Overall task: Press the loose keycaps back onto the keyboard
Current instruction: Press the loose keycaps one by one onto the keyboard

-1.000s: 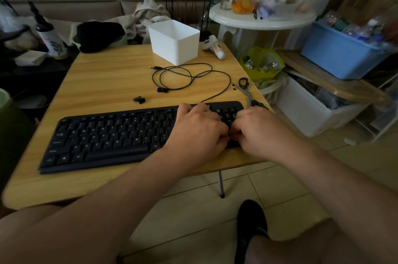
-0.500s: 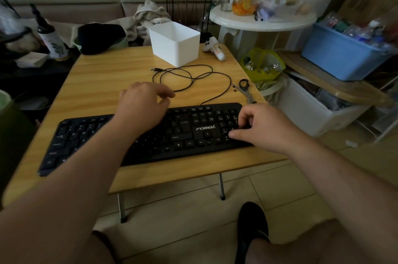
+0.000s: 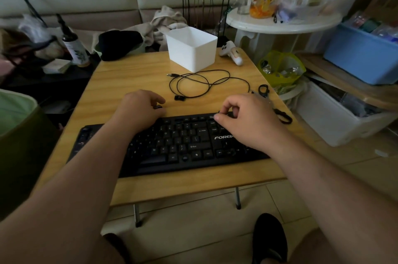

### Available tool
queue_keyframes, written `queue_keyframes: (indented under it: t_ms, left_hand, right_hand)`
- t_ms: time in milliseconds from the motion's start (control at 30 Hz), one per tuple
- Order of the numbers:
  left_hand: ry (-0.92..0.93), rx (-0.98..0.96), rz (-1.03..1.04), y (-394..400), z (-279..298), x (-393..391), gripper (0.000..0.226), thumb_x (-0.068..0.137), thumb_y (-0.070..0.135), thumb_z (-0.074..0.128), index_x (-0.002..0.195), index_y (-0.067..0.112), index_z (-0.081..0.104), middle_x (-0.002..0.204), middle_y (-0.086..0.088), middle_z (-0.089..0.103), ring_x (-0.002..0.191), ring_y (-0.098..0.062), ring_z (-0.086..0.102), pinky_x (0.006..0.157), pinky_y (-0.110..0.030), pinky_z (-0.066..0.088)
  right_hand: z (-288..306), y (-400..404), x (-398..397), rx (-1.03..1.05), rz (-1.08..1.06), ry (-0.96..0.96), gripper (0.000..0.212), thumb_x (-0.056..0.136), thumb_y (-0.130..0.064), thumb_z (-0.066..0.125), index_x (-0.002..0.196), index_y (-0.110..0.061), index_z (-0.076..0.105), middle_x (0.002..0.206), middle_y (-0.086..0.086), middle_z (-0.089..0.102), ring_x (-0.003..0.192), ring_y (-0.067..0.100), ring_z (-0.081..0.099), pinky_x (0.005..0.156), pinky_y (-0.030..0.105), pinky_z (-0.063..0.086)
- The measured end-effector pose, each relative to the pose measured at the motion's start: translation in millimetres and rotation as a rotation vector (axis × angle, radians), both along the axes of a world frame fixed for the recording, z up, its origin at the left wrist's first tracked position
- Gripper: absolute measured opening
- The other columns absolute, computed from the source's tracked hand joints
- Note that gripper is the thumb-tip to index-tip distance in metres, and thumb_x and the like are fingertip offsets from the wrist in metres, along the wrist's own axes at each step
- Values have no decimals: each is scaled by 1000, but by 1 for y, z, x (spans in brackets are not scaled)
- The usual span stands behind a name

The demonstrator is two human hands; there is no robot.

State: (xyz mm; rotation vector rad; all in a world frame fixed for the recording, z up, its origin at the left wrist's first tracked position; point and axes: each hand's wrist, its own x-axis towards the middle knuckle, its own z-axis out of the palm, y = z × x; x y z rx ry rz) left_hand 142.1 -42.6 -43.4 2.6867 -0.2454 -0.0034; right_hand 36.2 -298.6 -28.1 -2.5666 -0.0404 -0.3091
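Since half a second ago the left hand (image 3: pixel 140 110) has reached further, past the back edge of the keyboard (image 3: pixel 183 145) onto the bare wood, and the right hand (image 3: pixel 247 121) has lifted from the number pad toward the top right rows. The left hand's curled fingers now close on a small dark keycap (image 3: pixel 159 107) lying on the desk (image 3: pixel 129 78) just behind the keyboard. The right hand hovers over the upper right part of the keyboard, its thumb and forefinger drawn together in a narrow pinch; whether anything sits between them cannot be told. A second loose keycap (image 3: pixel 179 97) lies on the desk a little further back and to the right, next to the loop of the black cable (image 3: pixel 204 82). The keyboard lies along the near edge of the desk, slightly skewed. Behind the cable stands a white box (image 3: pixel 191 50), with a white controller (image 3: pixel 231 52) to its right. Black-handled scissors (image 3: pixel 277 108) lie by the right edge, partly hidden behind the right hand.
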Motion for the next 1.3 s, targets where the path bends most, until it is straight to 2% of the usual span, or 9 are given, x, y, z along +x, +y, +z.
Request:
queue_keyframes:
  t_ms: [300,567,667,767,867,967,1067,1200,1300]
  left_hand:
    - [-44,69,-77,-19,-5,11,28,97,38,69,123,31,74,104,7,70,94,-11,56,84,-27,43]
    - [-83,115,-121,-26,-9,18,23,96,45,68,114,33,75,112,1,63,105,-19,59,85,-33,48]
    - [-115,-56,-98,-27,-5,17,21,97,43,67,112,32,77,101,9,69,98,-15,62,79,-30,45]
    - [-10,-431,-88,-28,2,12,14,98,32,70,109,30,77,92,14,76,89,-8,70,80,-30,52]
    - [116,-720,-161,-31,6,0,20,98,13,70,114,23,76,102,9,80,94,1,72,79,-17,52]
    - [155,-813,-180,-32,9,-11,27,96,7,71,120,20,73,103,7,80,100,-3,73,86,-20,54]
    - [179,-866,-170,-30,12,-17,36,94,3,72,126,22,68,102,5,81,102,-7,74,97,-28,54]
    - [205,-918,-164,-29,14,-22,30,98,6,68,125,20,66,93,2,80,76,-4,65,73,-16,50]
    - [235,-953,-156,-28,15,-23,27,100,6,65,124,18,65,82,2,75,71,-8,58,65,-19,46]
  right_hand:
    - [-13,37,49,41,89,17,7,90,-38,72,87,-38,66,80,-14,53,77,8,50,83,49,55]
    - [-18,45,74,48,90,70,9,91,-32,68,93,-41,67,82,-16,58,86,12,57,86,48,56]
    - [-18,45,78,99,110,22,23,92,-26,69,109,-43,69,86,-16,63,85,9,59,84,42,56]
    - [-15,46,78,192,178,-64,44,91,-24,75,129,-45,65,95,-15,65,80,2,57,76,30,53]
    - [-14,46,78,250,218,-191,42,87,-18,80,121,-41,72,90,-19,62,78,0,57,73,19,48]
    - [-13,45,76,304,215,-250,34,83,-9,82,109,-32,79,90,-22,62,79,0,60,74,13,48]
    - [-12,44,73,305,229,-276,29,83,-10,83,100,-33,79,93,-20,65,82,4,62,76,20,51]
    - [-9,43,68,331,241,-265,24,83,-15,84,98,-32,78,94,-16,66,82,8,62,77,27,53]
    - [-7,43,64,386,257,-260,23,82,-18,86,98,-32,77,96,-12,68,81,10,63,75,29,54]
